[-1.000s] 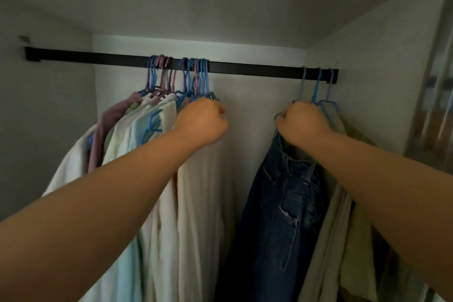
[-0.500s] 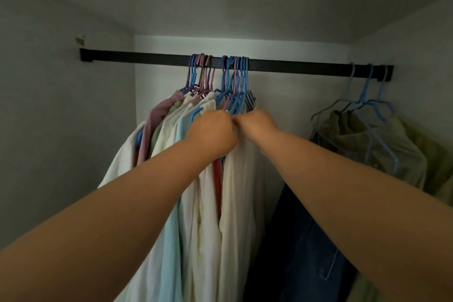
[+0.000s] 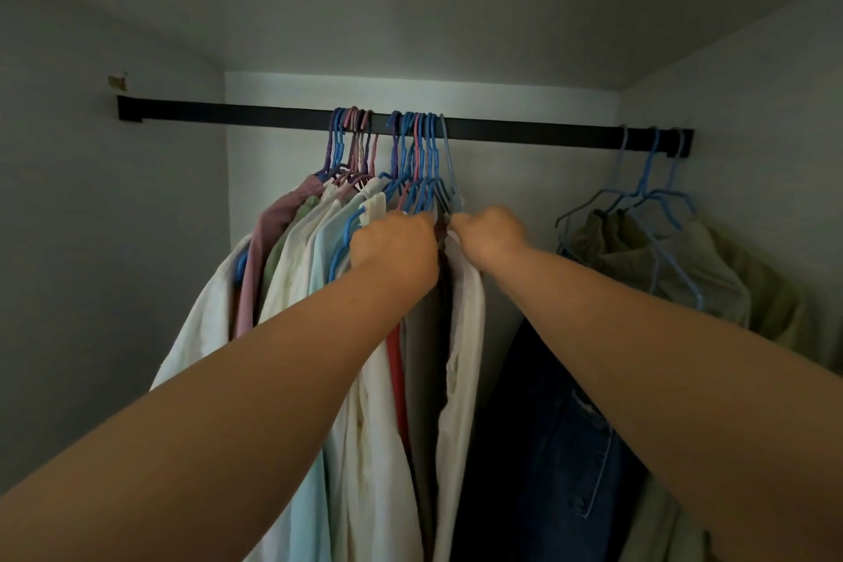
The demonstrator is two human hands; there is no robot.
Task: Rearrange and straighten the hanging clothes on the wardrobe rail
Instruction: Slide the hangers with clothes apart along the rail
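A black wardrobe rail [image 3: 524, 135] spans the closet. A packed bunch of blue and pink hangers [image 3: 413, 160] hangs near its middle with white, pale blue, pink and red garments [image 3: 292, 287]. My left hand [image 3: 394, 253] grips the hangers and cloth at the bunch's right side. My right hand [image 3: 490, 235] pinches the top of the rightmost white garment [image 3: 463, 356], pulling it right so a dark gap opens between it and the others. At the rail's right end hang several blue hangers [image 3: 647, 192] with olive clothes [image 3: 693, 274] and dark jeans [image 3: 547, 447].
Grey side walls close in on the left [image 3: 114, 287] and right [image 3: 775, 105]. A bare stretch of rail lies between the middle bunch and the right group, and another at the rail's left end [image 3: 219, 116].
My right hand left the hangers at the right end and came to the middle bunch beside my left hand. The two hands have since spread slightly, parting the rightmost white garment from the rest.
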